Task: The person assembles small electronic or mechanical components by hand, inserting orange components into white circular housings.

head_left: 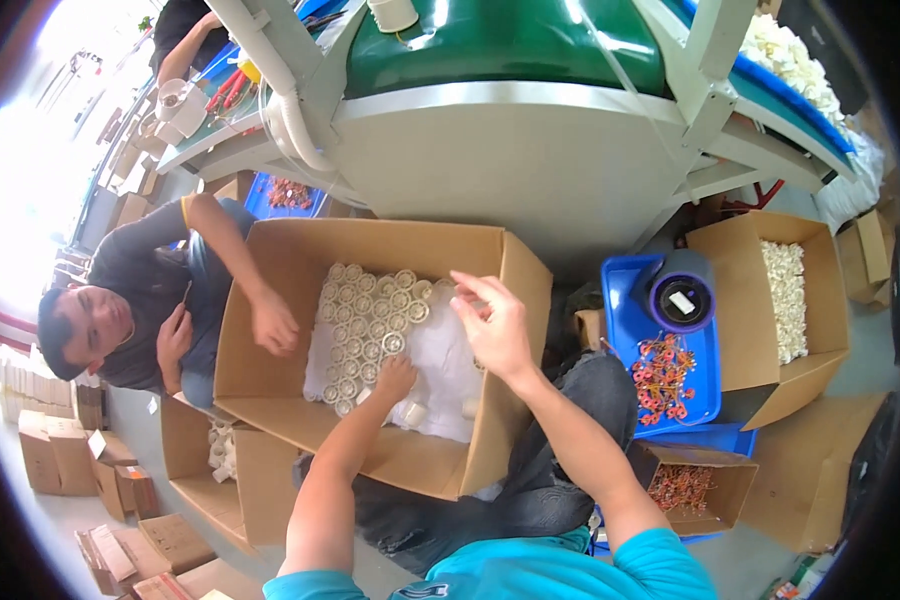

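Note:
A large cardboard box point(522, 285) stands in front of me. Inside it, on a white liner point(440, 360), several white round plastic parts point(355, 325) are set upright in close rows at the left and middle. My left hand point(397, 376) reaches low into the box, its curled fingers against one white round plastic part point(393, 344) at the edge of the rows. A few loose parts point(413, 412) lie beside that hand. Above the box's right side is my right hand point(495, 325), fingers and thumb apart, with nothing visible in it.
A co-worker point(160, 290) sits at the left, one hand over the box. On the right, a blue tray point(620, 290) holds a dark tape roll point(682, 290) and red wired parts point(662, 375). Another box point(720, 245) holds white pieces. A green conveyor belt point(510, 45) runs behind.

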`<state>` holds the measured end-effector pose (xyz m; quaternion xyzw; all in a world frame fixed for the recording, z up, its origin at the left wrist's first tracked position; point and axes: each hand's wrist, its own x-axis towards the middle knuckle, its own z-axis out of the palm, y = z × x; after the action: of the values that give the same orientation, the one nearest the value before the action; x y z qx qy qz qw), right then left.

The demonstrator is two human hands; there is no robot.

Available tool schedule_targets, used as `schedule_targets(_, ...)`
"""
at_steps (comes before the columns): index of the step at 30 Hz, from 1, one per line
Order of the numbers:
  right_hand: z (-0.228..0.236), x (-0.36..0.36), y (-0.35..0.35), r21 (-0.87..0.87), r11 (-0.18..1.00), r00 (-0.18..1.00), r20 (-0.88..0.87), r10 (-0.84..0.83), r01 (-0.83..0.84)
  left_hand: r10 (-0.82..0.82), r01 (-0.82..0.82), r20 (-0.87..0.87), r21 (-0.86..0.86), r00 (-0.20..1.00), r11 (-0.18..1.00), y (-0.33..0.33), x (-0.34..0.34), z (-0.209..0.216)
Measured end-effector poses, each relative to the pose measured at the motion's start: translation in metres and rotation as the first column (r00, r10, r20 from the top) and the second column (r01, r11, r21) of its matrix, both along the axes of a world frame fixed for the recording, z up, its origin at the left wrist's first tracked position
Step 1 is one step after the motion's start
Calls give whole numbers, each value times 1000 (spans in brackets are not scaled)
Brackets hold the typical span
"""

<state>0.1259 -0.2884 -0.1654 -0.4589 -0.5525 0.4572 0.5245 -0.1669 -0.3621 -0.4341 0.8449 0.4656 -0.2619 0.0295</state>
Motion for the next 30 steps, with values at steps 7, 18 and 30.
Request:
schedule_targets(7,-4,13,10,91,995,996,68,-49,43,277,-221,359,-189,891,957,50,38,54)
schedule_targets(18,-41,204,-58,109,832,595,648,-475,545,708,315,196,-793,-678,522,4,110,238)
schedule_targets(30,-115,232,-62,38,713,152,968,-201,700,665,50,397,-836,-633,546,-11,124,221)
